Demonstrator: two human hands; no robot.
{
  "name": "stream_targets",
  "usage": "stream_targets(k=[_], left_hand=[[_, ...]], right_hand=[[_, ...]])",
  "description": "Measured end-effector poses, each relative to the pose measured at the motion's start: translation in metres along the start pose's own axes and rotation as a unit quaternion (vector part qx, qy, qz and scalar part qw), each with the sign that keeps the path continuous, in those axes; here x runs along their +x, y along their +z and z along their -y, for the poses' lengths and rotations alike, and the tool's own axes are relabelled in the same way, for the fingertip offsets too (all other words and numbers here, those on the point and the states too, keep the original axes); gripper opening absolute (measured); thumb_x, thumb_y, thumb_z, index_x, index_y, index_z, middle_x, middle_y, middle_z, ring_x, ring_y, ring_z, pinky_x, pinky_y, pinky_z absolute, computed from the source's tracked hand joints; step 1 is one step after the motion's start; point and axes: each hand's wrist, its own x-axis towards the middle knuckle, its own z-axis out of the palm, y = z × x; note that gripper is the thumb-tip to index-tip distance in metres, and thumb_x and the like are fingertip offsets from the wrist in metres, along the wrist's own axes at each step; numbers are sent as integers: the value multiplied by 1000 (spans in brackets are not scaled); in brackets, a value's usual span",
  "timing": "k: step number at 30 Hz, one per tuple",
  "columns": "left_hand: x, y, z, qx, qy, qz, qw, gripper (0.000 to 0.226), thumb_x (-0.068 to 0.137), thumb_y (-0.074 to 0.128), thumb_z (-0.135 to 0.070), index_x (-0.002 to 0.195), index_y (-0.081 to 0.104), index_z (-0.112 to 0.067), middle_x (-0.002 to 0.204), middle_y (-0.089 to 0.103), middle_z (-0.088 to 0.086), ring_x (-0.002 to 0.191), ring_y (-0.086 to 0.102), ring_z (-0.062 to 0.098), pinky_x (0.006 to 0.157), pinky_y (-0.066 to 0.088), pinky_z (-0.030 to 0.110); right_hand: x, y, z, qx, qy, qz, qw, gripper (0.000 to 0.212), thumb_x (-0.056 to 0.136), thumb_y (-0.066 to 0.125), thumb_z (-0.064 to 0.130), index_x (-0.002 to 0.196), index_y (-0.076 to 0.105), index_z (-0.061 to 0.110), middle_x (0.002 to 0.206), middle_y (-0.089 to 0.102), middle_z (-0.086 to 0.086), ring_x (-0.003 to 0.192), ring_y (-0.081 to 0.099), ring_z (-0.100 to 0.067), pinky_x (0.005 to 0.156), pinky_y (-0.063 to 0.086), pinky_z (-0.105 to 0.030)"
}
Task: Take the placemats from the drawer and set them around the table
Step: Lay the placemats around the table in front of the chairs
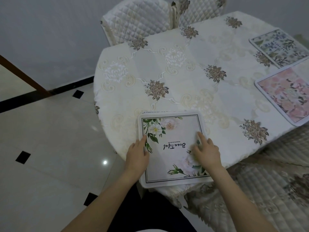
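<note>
Pressing flat, your left hand [137, 154] lies on the left border of the white-flower placemat [172, 148], fingers straight. Your right hand [206, 150] rests spread on its right side. The mat's near edge seems to overhang the table [184, 77]; release it there and it could tip off. 2 placemats [282, 67] sit far right.
</note>
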Motion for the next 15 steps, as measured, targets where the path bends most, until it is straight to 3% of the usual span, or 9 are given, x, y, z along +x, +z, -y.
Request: stream_targets(k=[4, 7, 9, 12, 15], left_hand=[[-4, 4, -1, 114, 12, 6, 993, 64, 96, 37, -19, 153, 11, -30, 156, 25, 14, 143, 17, 35, 117, 18, 42], [-7, 7, -4, 115, 10, 8, 993, 64, 96, 38, -19, 153, 11, -31, 159, 16, 14, 146, 8, 33, 118, 9, 39], [-9, 6, -5, 49, 28, -18, 998, 67, 91, 46, -13, 152, 21, -28, 157, 21, 11, 145, 15, 29, 117, 13, 35], [-9, 4, 0, -166, 20, -28, 985, 67, 81, 58, 0, 140, 43, -30, 145, 40, 1, 130, 39, 13, 110, 30, 26], [-4, -1, 3, -277, -20, 48, 959, 67, 77, 68, 0, 130, 51, -36, 131, 51, -9, 120, 52, 13, 92, 45, 14]], right_hand=[[-4, -12, -3, 27, -32, -21, 999, 57, 93, 51, 30, 147, 35, 28, 119, 56, -13, 97, 53, -39, 84, 45, -43], [-4, -23, -8, 131, -43, -7, 990, 56, 91, 59, 22, 144, 42, 28, 116, 54, -4, 93, 54, -24, 79, 42, -32], [-2, -29, -13, 208, -35, 5, 978, 57, 87, 65, 16, 140, 47, 31, 119, 52, 0, 102, 53, -18, 84, 43, -29], [3, -34, -21, 299, -19, 72, 951, 59, 83, 70, 5, 135, 53, 29, 129, 53, 5, 110, 54, -10, 83, 47, -10], [8, -34, -27, 355, 4, 170, 919, 66, 76, 76, -2, 130, 57, 31, 137, 52, 3, 116, 55, -16, 89, 52, -22]])
